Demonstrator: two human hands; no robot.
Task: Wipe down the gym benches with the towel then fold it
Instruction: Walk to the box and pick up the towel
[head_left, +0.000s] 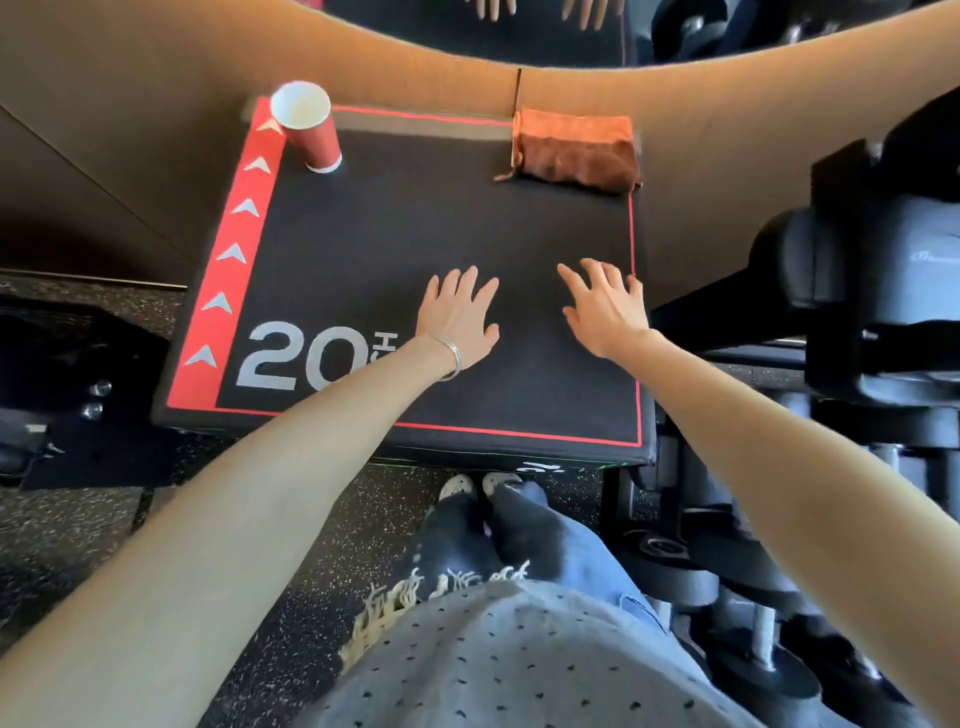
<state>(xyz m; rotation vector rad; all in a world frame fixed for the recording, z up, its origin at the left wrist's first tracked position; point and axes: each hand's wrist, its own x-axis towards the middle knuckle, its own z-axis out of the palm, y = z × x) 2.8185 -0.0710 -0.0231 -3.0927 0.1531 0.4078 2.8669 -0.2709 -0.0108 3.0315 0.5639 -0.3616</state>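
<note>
A speckled rubber gym floor (291, 561) runs under a black padded box (395, 228) edged in red and marked "20", which stands against a tan wall base. The rust-brown towel (574, 148) lies folded at the box's far right corner, well apart from both hands, and a red paper cup (309, 127) stands upright at the far left corner. The left hand (457, 317) and right hand (605, 306) rest flat on the near part of the top, fingers spread, gripping nothing, beside a rack of dumbbells (852, 291) on the right.
</note>
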